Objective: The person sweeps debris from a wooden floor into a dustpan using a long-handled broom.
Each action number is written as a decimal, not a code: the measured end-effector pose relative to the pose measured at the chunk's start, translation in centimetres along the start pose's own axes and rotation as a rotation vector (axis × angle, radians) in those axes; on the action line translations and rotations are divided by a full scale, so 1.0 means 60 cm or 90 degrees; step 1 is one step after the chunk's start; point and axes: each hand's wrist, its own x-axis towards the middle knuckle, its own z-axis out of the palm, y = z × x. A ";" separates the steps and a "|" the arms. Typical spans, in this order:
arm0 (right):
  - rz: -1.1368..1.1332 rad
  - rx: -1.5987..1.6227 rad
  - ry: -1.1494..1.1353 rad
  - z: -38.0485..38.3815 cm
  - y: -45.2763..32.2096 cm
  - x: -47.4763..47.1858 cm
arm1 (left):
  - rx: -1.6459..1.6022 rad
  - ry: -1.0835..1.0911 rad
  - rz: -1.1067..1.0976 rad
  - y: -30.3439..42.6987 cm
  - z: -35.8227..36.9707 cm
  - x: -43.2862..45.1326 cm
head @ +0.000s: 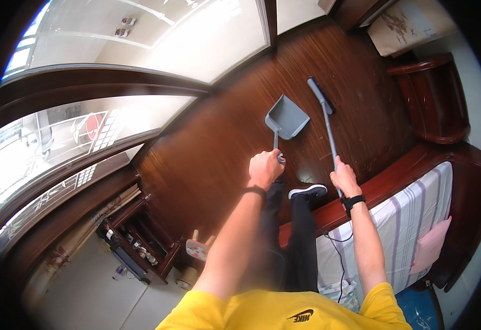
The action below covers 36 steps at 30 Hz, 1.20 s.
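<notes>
My left hand (265, 167) is closed around the handle of a grey plastic dustpan (288, 117), whose pan rests on the dark wooden floor with its open side away from me. Further right, my right hand (345, 177) grips the grey stick of a broom (329, 132). The broom's long, narrow head (321, 94) with dark bristles lies on the floor, right of and a little beyond the dustpan, apart from it. Below my hands, a dark shoe (307, 192) with a white sole shows on the floor.
A wooden bench bed (409, 206) with a striped sheet and a pink pillow (431, 243) stands at the right, near a wooden cabinet (436, 101). Glass sliding doors (174, 88) line the left. Lower left are a wooden shelf unit (145, 239) and a small stool (197, 249).
</notes>
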 end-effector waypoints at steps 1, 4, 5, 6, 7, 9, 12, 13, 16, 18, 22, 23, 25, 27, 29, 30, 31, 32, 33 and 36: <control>-0.015 -0.002 -0.012 0.005 -0.007 -0.008 | 0.002 -0.004 -0.005 0.000 0.001 0.004; -0.054 -0.032 -0.050 0.008 -0.025 -0.034 | -0.015 0.010 -0.002 -0.004 -0.008 0.010; -0.053 -0.024 -0.051 0.026 -0.012 -0.033 | -0.022 0.009 -0.002 -0.004 -0.010 0.010; -0.075 -0.033 -0.063 0.024 -0.017 -0.043 | -0.007 0.013 -0.009 -0.005 -0.012 0.010; -0.097 -0.041 -0.075 0.022 -0.026 -0.054 | 0.009 0.016 -0.017 -0.005 -0.013 0.009; -0.127 -0.055 -0.097 0.029 -0.019 -0.059 | -0.009 0.030 -0.018 0.002 -0.010 0.011; -0.145 -0.056 -0.084 0.028 -0.009 -0.061 | 0.007 0.002 -0.019 0.013 -0.006 0.013; -0.145 -0.062 -0.085 0.016 -0.003 -0.062 | 0.002 0.003 -0.020 0.015 -0.005 0.013; -0.106 0.045 -0.121 -0.035 0.021 -0.061 | -0.008 -0.007 -0.031 0.021 -0.002 0.010; -0.115 0.043 -0.146 -0.065 0.039 -0.067 | -0.019 0.006 -0.034 0.025 0.006 0.007; -0.068 0.092 -0.284 -0.114 0.051 -0.092 | -0.001 0.007 -0.039 0.034 0.019 0.001; -0.072 0.129 -0.292 -0.103 0.064 -0.095 | 0.020 -0.004 -0.036 0.034 0.018 -0.002; -0.147 0.101 -0.206 -0.072 0.102 -0.099 | 0.005 0.062 0.002 0.030 0.018 -0.010; -0.151 0.127 -0.181 -0.038 0.134 -0.104 | 0.001 0.098 0.008 0.006 0.016 -0.026; -0.147 0.192 -0.118 -0.010 0.153 -0.112 | -0.012 0.094 -0.003 -0.036 0.031 -0.055; -0.182 0.226 -0.062 0.013 0.194 -0.105 | -0.030 0.106 -0.013 -0.039 0.046 -0.070; -0.188 0.226 -0.063 0.018 0.213 -0.106 | -0.042 0.117 -0.030 -0.047 0.059 -0.094; -0.183 0.242 -0.025 0.020 0.228 -0.106 | -0.049 0.113 -0.039 -0.051 0.072 -0.120; -0.179 0.258 0.014 0.016 0.239 -0.101 | -0.055 0.110 -0.047 -0.055 0.084 -0.143; -0.195 0.156 0.123 0.000 0.269 -0.040 | -0.058 0.098 -0.079 -0.078 0.118 -0.192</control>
